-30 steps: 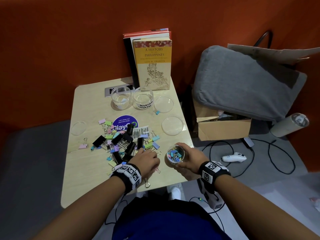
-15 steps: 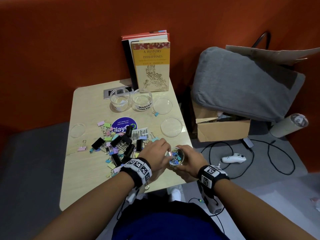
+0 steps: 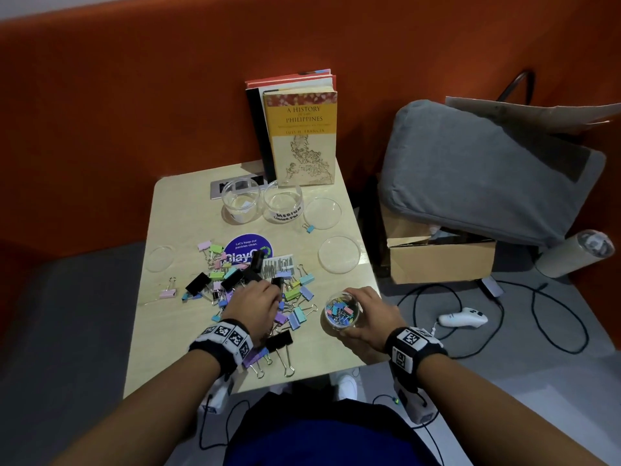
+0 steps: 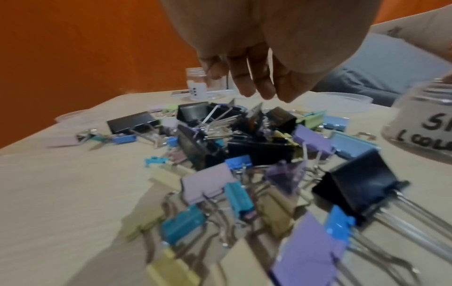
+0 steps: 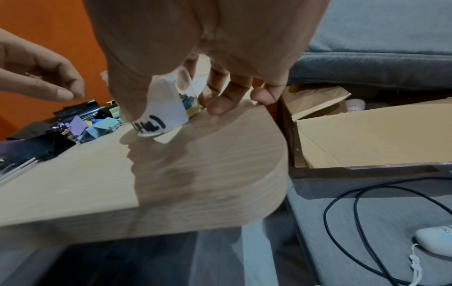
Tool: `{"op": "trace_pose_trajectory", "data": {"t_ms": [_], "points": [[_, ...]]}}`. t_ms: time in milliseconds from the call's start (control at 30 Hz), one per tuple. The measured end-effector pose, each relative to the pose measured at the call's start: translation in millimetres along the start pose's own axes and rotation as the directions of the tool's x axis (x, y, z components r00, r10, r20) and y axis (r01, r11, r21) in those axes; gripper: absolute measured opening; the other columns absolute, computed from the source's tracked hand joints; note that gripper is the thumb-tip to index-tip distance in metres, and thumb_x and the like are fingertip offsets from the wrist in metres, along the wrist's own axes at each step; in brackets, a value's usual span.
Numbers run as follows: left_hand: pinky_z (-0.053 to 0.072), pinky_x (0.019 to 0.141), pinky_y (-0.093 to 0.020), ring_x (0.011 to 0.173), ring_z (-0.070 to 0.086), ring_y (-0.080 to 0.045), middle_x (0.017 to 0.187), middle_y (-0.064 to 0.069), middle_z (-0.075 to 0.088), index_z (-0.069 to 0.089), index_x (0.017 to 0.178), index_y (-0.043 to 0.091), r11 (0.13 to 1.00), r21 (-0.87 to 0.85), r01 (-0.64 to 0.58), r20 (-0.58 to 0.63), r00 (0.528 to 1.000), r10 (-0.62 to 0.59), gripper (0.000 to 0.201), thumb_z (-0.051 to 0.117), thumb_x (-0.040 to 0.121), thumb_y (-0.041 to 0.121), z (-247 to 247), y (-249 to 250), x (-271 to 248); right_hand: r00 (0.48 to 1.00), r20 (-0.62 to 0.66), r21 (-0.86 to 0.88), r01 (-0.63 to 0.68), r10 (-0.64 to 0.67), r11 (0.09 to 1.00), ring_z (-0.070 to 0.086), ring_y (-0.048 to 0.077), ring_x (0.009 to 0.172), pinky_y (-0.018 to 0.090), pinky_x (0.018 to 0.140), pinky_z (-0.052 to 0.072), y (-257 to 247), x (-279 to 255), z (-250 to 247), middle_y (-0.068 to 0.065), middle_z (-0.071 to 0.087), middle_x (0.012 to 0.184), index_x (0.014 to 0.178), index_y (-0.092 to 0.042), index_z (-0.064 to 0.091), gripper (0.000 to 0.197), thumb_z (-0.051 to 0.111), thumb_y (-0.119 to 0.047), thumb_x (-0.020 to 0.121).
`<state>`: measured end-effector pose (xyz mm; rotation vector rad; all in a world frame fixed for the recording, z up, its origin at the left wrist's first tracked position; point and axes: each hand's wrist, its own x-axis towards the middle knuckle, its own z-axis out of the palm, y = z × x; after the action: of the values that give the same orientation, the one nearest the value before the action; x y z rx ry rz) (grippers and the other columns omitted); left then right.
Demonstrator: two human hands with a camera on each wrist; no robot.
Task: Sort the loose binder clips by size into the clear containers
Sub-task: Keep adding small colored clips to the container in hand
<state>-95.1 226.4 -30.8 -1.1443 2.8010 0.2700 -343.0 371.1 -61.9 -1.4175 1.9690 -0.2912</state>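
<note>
A heap of loose binder clips (image 3: 297, 290), black and pastel in mixed sizes, lies in the middle of the small wooden table (image 3: 168, 338). My left hand (image 3: 257, 302) hovers just above the heap with relaxed fingers (image 4: 254, 85) and holds nothing. At the table's front right corner, my right hand (image 3: 364, 314) grips a small clear jar (image 3: 342, 312) with several small coloured clips inside. Its white label (image 5: 166, 114) shows in the right wrist view. Two clear jars (image 3: 240, 200) (image 3: 284, 203) without clips stand at the back.
Three clear lids (image 3: 323, 213) (image 3: 340, 253) (image 3: 160, 258) lie on the table. Books (image 3: 302, 136) lean on the orange wall behind the jars. A large black clip (image 3: 279, 341) lies near the front edge. To the right, a cardboard box (image 3: 440, 260), grey cushion (image 3: 487, 173) and cables sit below.
My left hand has left the mouth of the small jar and moved back left over the heap. The right hand still holds the jar at the same corner.
</note>
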Motion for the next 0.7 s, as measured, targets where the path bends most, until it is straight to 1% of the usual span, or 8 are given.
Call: {"op": "trace_pose_trajectory", "data": {"t_ms": [67,133,233,300,400,533,600,700], "points": [[0.041,0.078,-0.038,0.093,0.056,-0.026,0.100,0.001,0.061,0.064,0.102,0.021,0.997,0.012,0.079,-0.020,0.997,-0.079,0.013,0.055,0.093,0.027,-1.3,-9.6,-2.6,1.000,0.010,-0.022,-0.019,0.019,1.000,0.049,0.015,0.122,0.047,0.100,0.040,-4.0,0.2,-0.7,-0.012,0.040,0.138,0.143,-0.039,0.030,0.085,0.074,-0.057,0.072],[0.043,0.079,-0.039,0.095,0.055,-0.026,0.105,0.000,0.061,0.065,0.106,0.023,0.991,0.029,0.130,-0.018,0.991,-0.130,0.018,0.057,0.092,0.030,-2.3,-15.7,-3.6,0.999,0.018,-0.031,-0.027,0.028,0.999,0.049,0.015,0.122,0.047,0.100,0.039,-5.2,-0.1,-1.0,-0.011,0.041,0.137,0.144,-0.040,0.029,0.085,0.073,-0.057,0.073],[0.044,0.085,-0.042,0.103,0.053,-0.026,0.116,0.000,0.057,0.064,0.116,0.029,0.993,0.067,0.102,0.060,0.993,-0.106,0.026,0.059,0.091,0.036,-3.7,-20.7,-6.8,0.999,0.017,-0.031,-0.032,0.033,0.999,0.049,0.016,0.123,0.046,0.102,0.038,-5.2,0.1,-1.4,-0.010,0.042,0.136,0.144,-0.040,0.029,0.086,0.073,-0.058,0.073],[0.040,0.091,-0.042,0.109,0.050,-0.024,0.122,0.001,0.051,0.062,0.119,0.033,0.992,0.108,0.072,0.123,0.989,-0.085,0.027,0.058,0.092,0.037,-3.9,-22.8,-10.7,0.999,0.016,-0.028,-0.038,0.039,0.999,0.049,0.016,0.123,0.046,0.102,0.037,-4.9,-0.4,-1.1,-0.009,0.042,0.136,0.144,-0.039,0.029,0.086,0.073,-0.058,0.072],[0.039,0.095,-0.043,0.112,0.049,-0.024,0.125,0.001,0.050,0.061,0.121,0.032,0.985,0.137,0.104,0.127,0.984,-0.122,0.030,0.058,0.092,0.035,-3.4,-25.4,-15.7,0.999,0.009,-0.025,-0.040,0.040,0.999,0.048,0.016,0.123,0.046,0.101,0.035,-4.7,-1.1,-0.1,-0.009,0.042,0.135,0.143,-0.041,0.030,0.085,0.073,-0.058,0.072],[0.042,0.089,-0.041,0.104,0.052,-0.024,0.116,0.000,0.053,0.066,0.114,0.026,0.987,0.120,0.107,0.080,0.990,-0.117,0.025,0.057,0.092,0.034,-2.1,-20.2,-12.7,0.999,0.010,-0.025,-0.036,0.036,0.999,0.048,0.016,0.123,0.046,0.100,0.035,-5.2,-1.5,-0.5,-0.009,0.043,0.134,0.142,-0.041,0.030,0.084,0.073,-0.058,0.072],[0.040,0.084,-0.038,0.099,0.051,-0.023,0.108,0.001,0.053,0.069,0.107,0.025,0.994,0.089,0.063,0.058,0.996,-0.069,0.021,0.056,0.093,0.034,-1.5,-12.5,-6.7,0.999,0.007,-0.024,-0.037,0.037,0.999,0.048,0.016,0.122,0.045,0.100,0.035,-5.4,-1.5,-1.0,-0.009,0.043,0.134,0.142,-0.041,0.031,0.083,0.073,-0.058,0.072],[0.037,0.087,-0.038,0.100,0.047,-0.022,0.105,0.001,0.051,0.071,0.104,0.025,0.994,0.105,-0.016,0.066,0.998,0.009,0.023,0.054,0.095,0.037,1.8,3.1,3.5,0.999,0.008,-0.021,-0.041,0.041,0.999,0.048,0.016,0.122,0.045,0.101,0.035,-4.9,-2.1,-0.8,-0.009,0.044,0.133,0.143,-0.041,0.031,0.083,0.073,-0.058,0.072]]}}
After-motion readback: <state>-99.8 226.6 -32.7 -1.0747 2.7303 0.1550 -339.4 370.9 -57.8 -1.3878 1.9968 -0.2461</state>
